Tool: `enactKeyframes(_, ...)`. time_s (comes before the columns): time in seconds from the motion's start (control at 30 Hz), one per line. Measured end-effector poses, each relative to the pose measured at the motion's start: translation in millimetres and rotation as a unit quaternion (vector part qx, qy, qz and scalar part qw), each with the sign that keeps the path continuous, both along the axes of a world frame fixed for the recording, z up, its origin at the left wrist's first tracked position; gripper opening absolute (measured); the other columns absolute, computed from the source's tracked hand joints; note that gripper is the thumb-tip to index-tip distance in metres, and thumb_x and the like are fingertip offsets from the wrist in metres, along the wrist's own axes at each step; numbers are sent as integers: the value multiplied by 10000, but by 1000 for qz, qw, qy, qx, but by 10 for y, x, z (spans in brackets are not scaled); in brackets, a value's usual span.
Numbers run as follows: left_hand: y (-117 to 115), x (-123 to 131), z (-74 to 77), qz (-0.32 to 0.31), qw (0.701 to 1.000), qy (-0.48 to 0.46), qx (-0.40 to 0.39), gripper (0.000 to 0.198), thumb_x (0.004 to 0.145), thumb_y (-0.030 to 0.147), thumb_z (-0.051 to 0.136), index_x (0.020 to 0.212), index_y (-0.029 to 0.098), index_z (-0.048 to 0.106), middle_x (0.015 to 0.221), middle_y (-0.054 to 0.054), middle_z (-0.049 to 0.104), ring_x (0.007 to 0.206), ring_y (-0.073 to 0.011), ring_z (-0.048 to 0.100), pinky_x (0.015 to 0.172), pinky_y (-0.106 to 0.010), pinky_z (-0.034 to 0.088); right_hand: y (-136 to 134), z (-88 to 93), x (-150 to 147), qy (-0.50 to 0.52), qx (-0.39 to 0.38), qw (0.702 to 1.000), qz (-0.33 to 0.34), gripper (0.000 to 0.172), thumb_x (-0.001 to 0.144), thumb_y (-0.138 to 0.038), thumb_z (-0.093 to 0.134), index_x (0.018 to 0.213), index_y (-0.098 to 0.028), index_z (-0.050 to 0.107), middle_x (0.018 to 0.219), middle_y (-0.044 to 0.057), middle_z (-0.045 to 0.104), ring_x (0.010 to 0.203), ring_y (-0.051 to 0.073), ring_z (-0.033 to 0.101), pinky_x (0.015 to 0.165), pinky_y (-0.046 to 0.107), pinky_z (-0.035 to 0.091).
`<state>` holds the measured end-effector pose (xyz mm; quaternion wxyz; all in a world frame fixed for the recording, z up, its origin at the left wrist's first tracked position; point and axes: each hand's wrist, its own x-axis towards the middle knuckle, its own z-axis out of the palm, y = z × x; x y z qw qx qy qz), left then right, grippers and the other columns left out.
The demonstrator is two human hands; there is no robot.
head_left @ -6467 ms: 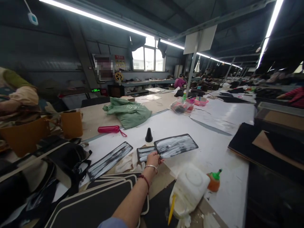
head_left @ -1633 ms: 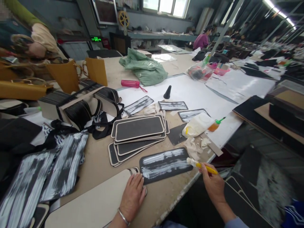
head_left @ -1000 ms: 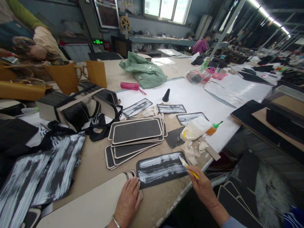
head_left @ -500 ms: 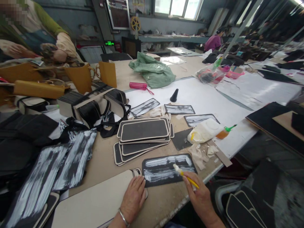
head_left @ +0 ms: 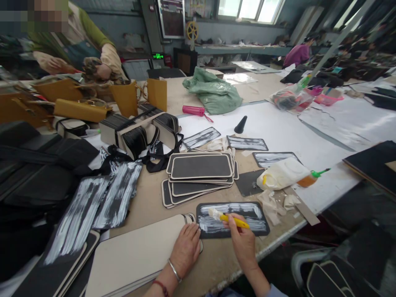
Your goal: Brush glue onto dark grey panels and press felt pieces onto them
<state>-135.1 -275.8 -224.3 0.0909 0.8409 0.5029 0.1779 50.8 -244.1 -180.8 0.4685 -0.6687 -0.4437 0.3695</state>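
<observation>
Right hand (head_left: 243,245) closed round the yellow-handled brush (head_left: 241,223), white-loaded bristles over the dark panel (head_left: 257,216) lying near the worktop's (head_left: 221,260) front edge. Left hand (head_left: 185,248) lies flat, fingers together, gripping nothing, on the right end of the beige boards (head_left: 136,255) — whether fingertips also touch the panel, can't tell. Panel looks part done: white streaks lengthwise in bands, dark gap between, border mostly bare. Apparently done: two streaked panels (head_left: 117,200) toward the worktop's left side, three streaked pieces (head_left: 247,143) farther back, one just behind the white container (head_left: 283,173). Left to cover, by the look: that gap — and the pale-rimmed stack (head_left: 201,166) behind shows bare dark tops.
</observation>
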Motion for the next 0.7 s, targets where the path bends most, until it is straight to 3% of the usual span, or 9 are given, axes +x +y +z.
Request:
enactKeyframes(0.13,4,-1,27,1,1000,1,-21,352,731,126,465,1065,147,573,1126,-92,616,1074,-229,542,943,-436,451,117,-91,-223,-22,21,998,52,362,796,-496,479,848,-157,592,806,77,658,655,185,637,635,312,539)
enactKeyframes(0.3,-11,10,13,5,1000,-6,-20,339,753,125,444,1068,138,569,1124,-104,614,1080,-232,535,949,-449,440,6,-31,42,-120,45,992,-5,357,771,-491,514,856,-157,607,849,91,654,721,203,637,673,325,530)
enactKeyframes(0.4,-18,14,-2,8,1000,-3,-18,335,754,118,438,1060,129,574,1120,-109,615,1074,-232,537,952,-446,438,-175,33,-9,-65,20,998,15,340,779,-483,505,839,-163,604,823,74,648,659,184,633,628,304,536)
enactKeyframes(0.5,-20,10,-20,4,1000,12,-8,341,749,113,437,1061,120,575,1124,-108,614,1073,-232,538,948,-434,442,-322,-30,-96,-4,-35,999,22,365,766,-512,504,825,-164,595,792,72,660,618,186,633,597,306,541)
enactKeyframes(0.6,-17,0,-37,-11,1000,28,8,342,749,109,440,1064,106,573,1127,-121,611,1077,-237,536,937,-438,449,-390,-101,111,-7,-76,997,-31,409,730,-550,523,848,-163,584,766,71,669,635,209,643,639,336,541)
enactKeyframes(0.7,-9,-8,-44,-24,999,39,25,329,752,106,440,1054,107,573,1115,-124,615,1072,-233,539,928,-440,454,-403,-67,597,-59,-94,988,-106,447,695,-578,534,864,-167,586,722,67,672,663,231,648,683,356,525)
